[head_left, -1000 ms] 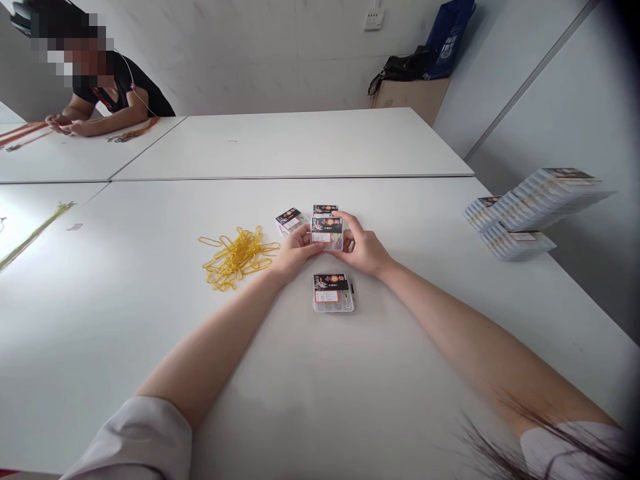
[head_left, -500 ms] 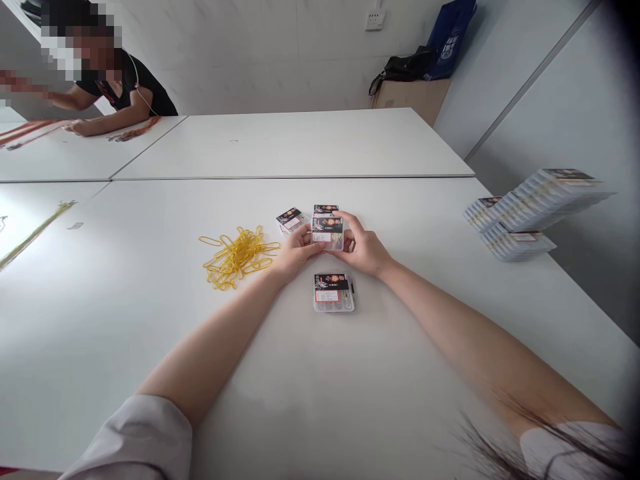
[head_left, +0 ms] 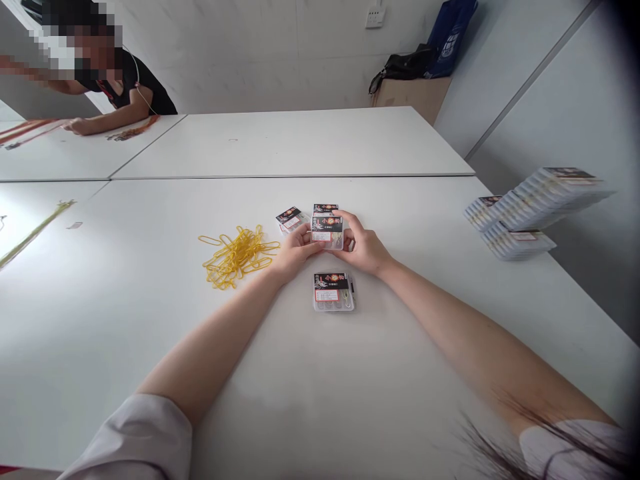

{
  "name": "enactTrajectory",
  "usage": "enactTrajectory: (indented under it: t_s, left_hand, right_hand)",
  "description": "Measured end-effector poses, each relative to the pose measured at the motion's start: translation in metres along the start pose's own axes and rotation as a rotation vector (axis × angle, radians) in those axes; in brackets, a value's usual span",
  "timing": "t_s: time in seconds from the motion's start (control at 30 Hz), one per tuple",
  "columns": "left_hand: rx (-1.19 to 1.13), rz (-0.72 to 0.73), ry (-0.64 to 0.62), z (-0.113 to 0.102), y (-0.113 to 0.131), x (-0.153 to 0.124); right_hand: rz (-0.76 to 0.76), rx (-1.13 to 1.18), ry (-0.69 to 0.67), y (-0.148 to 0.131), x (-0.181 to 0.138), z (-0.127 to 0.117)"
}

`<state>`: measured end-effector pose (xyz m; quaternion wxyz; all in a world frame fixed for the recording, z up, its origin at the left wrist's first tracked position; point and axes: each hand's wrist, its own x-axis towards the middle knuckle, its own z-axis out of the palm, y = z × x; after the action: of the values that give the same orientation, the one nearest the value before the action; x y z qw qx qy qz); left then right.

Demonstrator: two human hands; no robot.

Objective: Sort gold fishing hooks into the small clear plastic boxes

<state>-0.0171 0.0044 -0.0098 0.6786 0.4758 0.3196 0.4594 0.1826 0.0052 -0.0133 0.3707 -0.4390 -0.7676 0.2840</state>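
Between both hands is a small clear plastic case (head_left: 327, 233) with a black, red and white label. My left hand (head_left: 299, 253) grips its left side, thumb along the lower edge. My right hand (head_left: 364, 247) is closed on its right side, index finger curved over the top corner. Just behind it lies another labelled case (head_left: 325, 209), partly covered. A tilted case (head_left: 291, 219) rests beyond my left fingers. Nearer to me, a case (head_left: 333, 292) with metal hooks visible inside lies flat, apparently on top of another. Left of my left hand is a tangled heap of yellow rubber bands (head_left: 239, 257).
Stacks of similar cases (head_left: 537, 207) stand at the table's right edge. A person (head_left: 135, 90) sits at the far left by orange strands. A yellow-green bundle (head_left: 37, 233) lies at left. A cardboard box (head_left: 413, 92) bears black and blue bags against the wall.
My hands and the case they hold stay practically still. At the far left, the other person's raised arm has shifted slightly.
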Motion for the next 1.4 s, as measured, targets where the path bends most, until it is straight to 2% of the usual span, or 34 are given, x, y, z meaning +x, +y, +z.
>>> enactTrajectory:
  t_s: [1.4]
  left_hand:
    - [0.013,-0.009,0.047,0.0042,0.0032,-0.0009]
  right_hand:
    - [-0.003,0.008,-0.006,-0.0021,-0.0007,-0.0004]
